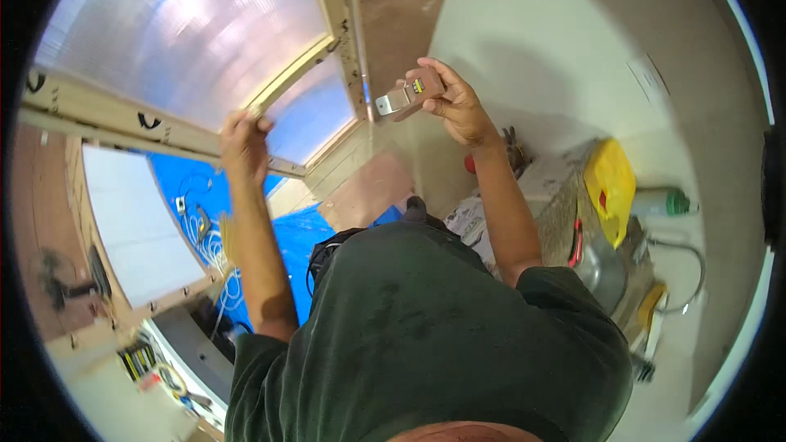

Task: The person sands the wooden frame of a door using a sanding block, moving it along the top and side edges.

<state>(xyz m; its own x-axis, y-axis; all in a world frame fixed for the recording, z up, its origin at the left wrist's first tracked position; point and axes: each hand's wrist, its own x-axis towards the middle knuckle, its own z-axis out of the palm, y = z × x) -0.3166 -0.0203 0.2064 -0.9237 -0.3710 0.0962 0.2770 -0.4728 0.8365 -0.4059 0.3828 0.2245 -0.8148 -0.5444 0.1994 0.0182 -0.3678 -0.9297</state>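
In my right hand (460, 110) is a small brown wooden hand plane (427, 92) with a silver metal blade at its left end and a yellow-black label. Thumb and fingers grip the block from its right end, in the air in front of a pale wall. My left hand (244, 147) is closed at the light wooden frame (184, 133) of a panel, where a narrow crosspiece (299, 65) meets the side rail. Its fingertips are partly hidden. Translucent ribbed sheet (196, 29) fills the frame on both sides of the crosspiece.
Blue tarp (288, 237) and a brown board (368, 190) lie on the floor ahead. White cable (214, 247) is coiled at the left, near a fan (61, 285). On the right, a cluttered worktop (532, 188) holds a yellow bag (610, 184) and a green-capped bottle (661, 201).
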